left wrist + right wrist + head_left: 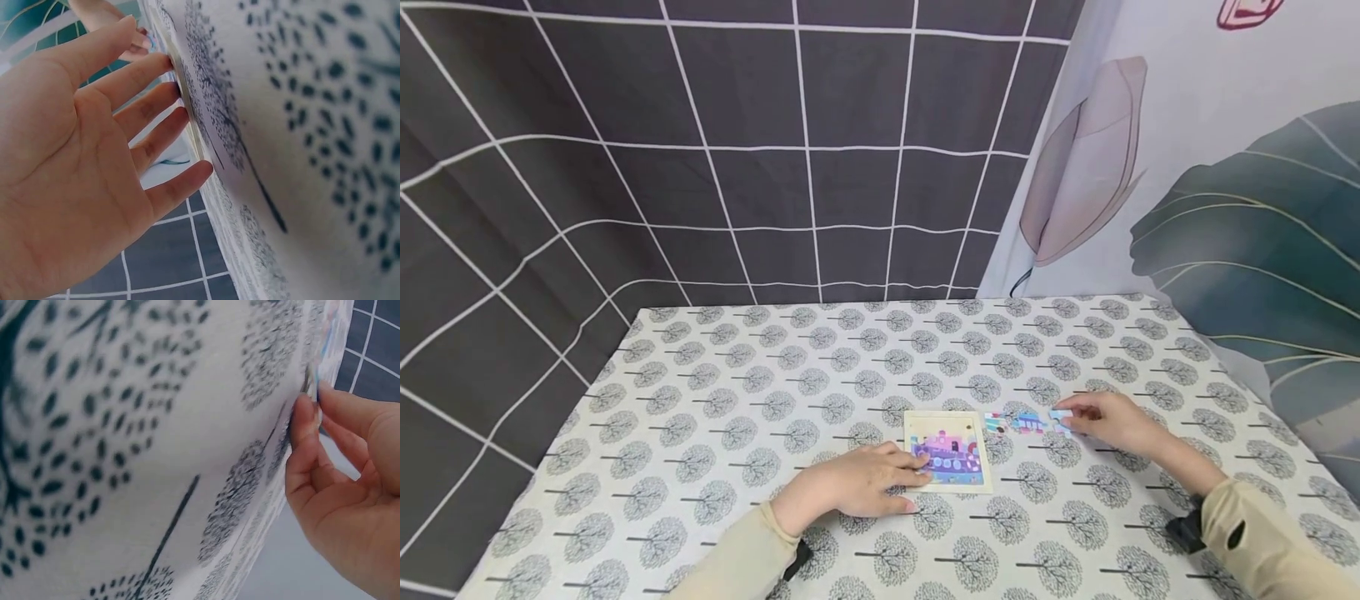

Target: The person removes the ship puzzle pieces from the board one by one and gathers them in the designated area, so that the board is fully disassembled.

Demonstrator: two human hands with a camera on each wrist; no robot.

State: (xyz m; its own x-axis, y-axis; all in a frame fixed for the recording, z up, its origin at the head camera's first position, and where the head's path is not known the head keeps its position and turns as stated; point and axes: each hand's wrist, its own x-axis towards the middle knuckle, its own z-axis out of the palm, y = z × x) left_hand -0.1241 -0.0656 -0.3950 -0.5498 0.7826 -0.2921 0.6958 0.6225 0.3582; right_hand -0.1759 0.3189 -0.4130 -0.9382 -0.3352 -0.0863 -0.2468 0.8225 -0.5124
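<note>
One square puzzle board (pixel 943 414), pale-framed, bearing a purple and pink picture, lying flat on the surface (pixel 737 367), well short of the far edge and a little nearer the right edge than the left; one left hand (pixel 871 482), palm down, fingers (pixel 147 111) straight and spread, some fingertips resting on the left part of the board, thumb by its near left corner; one right hand (pixel 1108 423), between the board and the right edge of the surface, thumb and forefinger drawn together, pinching one light-blue puzzle piece (pixel 1061 416); one blue-and-purple puzzle piece (pixel 1028 423), just to the left of the pinched one; one striped puzzle piece (pixel 995 423), red, white and teal, just beside the board's far right corner, the three set in a row toward the right edge, contact between them not discernible; one tree-print cloth (pixel 820 361), pale with dark grey motifs, covering the surface; two beige sleeves (pixel 722 554), a black wrist mount (pixel 1186 529) at each cuff; one white-gridded dark grey curtain (pixel 737 92), beyond the far edge; one leaf-print hanging (pixel 1247 200), along the right edge
</note>
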